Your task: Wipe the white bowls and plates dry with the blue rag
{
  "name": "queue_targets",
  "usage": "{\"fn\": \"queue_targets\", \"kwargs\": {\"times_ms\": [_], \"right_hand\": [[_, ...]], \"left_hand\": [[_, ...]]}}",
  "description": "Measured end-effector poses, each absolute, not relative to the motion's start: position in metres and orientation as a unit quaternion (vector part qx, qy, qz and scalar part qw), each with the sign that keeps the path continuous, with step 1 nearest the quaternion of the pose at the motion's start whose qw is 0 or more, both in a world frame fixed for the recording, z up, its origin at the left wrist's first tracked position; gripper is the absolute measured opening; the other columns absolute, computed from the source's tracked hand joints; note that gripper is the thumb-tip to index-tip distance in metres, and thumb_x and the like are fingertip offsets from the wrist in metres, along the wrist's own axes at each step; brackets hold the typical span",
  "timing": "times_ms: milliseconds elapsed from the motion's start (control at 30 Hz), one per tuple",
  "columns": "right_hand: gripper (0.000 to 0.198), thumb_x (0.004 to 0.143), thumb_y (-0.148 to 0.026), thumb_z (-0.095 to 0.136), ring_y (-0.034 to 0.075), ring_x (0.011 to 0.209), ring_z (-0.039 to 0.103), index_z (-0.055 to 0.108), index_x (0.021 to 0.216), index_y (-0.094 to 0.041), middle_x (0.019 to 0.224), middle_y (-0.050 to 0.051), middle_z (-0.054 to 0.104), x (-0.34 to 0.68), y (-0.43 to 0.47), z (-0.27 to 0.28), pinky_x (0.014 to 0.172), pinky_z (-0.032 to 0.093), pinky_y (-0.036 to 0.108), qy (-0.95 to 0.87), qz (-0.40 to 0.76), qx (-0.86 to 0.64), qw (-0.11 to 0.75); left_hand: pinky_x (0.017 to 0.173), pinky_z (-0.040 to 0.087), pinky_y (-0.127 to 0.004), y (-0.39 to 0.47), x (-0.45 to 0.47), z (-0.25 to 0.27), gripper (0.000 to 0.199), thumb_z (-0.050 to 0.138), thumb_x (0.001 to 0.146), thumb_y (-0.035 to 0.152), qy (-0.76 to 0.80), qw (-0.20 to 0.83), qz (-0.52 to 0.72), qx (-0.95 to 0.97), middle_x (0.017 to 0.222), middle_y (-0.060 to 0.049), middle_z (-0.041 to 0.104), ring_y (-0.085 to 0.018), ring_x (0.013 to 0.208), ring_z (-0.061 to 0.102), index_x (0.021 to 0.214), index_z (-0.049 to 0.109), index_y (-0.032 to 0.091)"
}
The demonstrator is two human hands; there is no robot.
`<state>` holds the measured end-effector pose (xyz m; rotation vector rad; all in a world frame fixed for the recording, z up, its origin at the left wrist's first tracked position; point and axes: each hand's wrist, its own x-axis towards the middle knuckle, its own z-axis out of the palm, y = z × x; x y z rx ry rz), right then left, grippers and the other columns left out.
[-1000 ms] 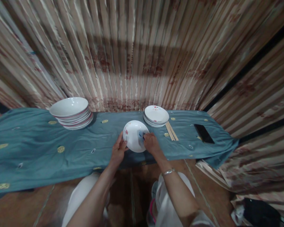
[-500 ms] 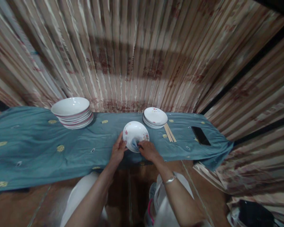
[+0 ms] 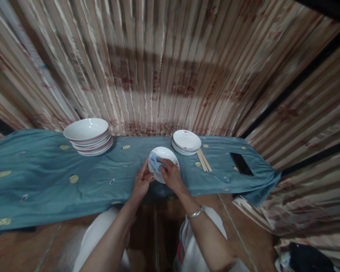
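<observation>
A white plate [image 3: 167, 152] with a floral pattern is tilted over the front part of the cloth-covered table. My left hand [image 3: 143, 180] grips its left rim, thumb at the edge and fingers partly hidden underneath. Inside the plate, a crumpled light-blue cloth [image 3: 155, 162] is pressed against the surface. My right hand [image 3: 172, 174] is closed on that cloth, and its wrist wears a silver bracelet. Behind the plate, slightly to the right, stands a stack of similar floral plates [image 3: 186, 140].
A stack of large white bowls [image 3: 87, 130] with red bands stands at the back left. Wooden chopsticks [image 3: 204, 161] lie beside the plate stack, and a black phone [image 3: 241, 164] rests farther right. A teal patterned tablecloth [image 3: 99, 177] covers the table; a pleated curtain [image 3: 158, 64] hangs behind.
My right hand has moved the cloth from the plate's lower middle up and left across its surface. My left hand keeps its hold on the rim.
</observation>
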<state>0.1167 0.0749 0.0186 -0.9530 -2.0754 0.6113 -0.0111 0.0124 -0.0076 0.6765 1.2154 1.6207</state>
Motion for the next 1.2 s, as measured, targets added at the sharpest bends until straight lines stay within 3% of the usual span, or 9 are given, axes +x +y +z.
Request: {"fn": "queue_targets", "kwargs": {"times_ms": [133,233,333,467,767,1200], "right_hand": [[0.044,0.091,-0.016,0.042,0.021,0.130,0.046,0.051,0.134,-0.017,0.141,0.012,0.049,0.106,0.071,0.023,0.110,0.038,0.038,-0.849,0.158,-0.323,0.388],[0.043,0.091,-0.013,0.043,0.023,0.125,0.050,0.055,0.132,-0.020,0.148,0.011,0.041,0.099,0.068,0.029,0.106,0.042,0.039,-0.897,0.112,-0.278,0.325],[0.042,0.090,-0.010,0.044,0.023,0.115,0.056,0.057,0.130,-0.018,0.143,0.012,0.048,0.094,0.071,0.033,0.100,0.047,0.039,-0.919,0.089,-0.258,0.284],[0.042,0.091,-0.009,0.041,0.023,0.116,0.056,0.057,0.130,-0.012,0.138,0.015,0.053,0.090,0.081,0.035,0.100,0.046,0.039,-0.917,0.080,-0.266,0.287],[0.040,0.093,-0.011,0.037,0.020,0.127,0.051,0.059,0.127,-0.015,0.135,0.013,0.056,0.089,0.110,0.028,0.108,0.038,0.037,-0.851,0.117,-0.358,0.365],[0.036,0.090,-0.014,0.038,0.023,0.120,0.055,0.061,0.118,-0.010,0.123,0.017,0.063,0.111,0.140,0.005,0.106,0.041,0.040,-0.773,0.123,-0.470,0.408]], "left_hand": [[0.071,0.057,-0.033,0.014,-0.011,-0.012,0.086,0.075,0.059,0.029,0.503,0.472,0.672,0.271,0.108,-0.008,0.071,-0.022,0.086,0.068,0.140,0.046,0.021],[0.078,0.056,-0.036,0.015,-0.012,-0.017,0.081,0.074,0.057,0.028,0.501,0.453,0.680,0.285,0.110,-0.009,0.071,-0.025,0.095,0.068,0.135,0.052,0.019],[0.086,0.054,-0.039,0.016,-0.011,-0.022,0.079,0.074,0.055,0.027,0.500,0.432,0.688,0.301,0.113,-0.009,0.070,-0.027,0.103,0.066,0.131,0.055,0.019],[0.091,0.051,-0.042,0.017,-0.011,-0.024,0.084,0.075,0.056,0.027,0.498,0.437,0.682,0.311,0.117,-0.010,0.069,-0.028,0.106,0.065,0.136,0.051,0.019],[0.102,0.043,-0.042,0.010,-0.007,-0.016,0.082,0.071,0.066,0.026,0.484,0.447,0.663,0.354,0.137,-0.013,0.056,-0.029,0.123,0.054,0.142,0.042,0.017],[0.099,0.046,-0.040,0.006,-0.005,-0.007,0.083,0.075,0.064,0.027,0.492,0.455,0.658,0.344,0.135,-0.012,0.057,-0.030,0.124,0.054,0.140,0.045,0.018]]}}
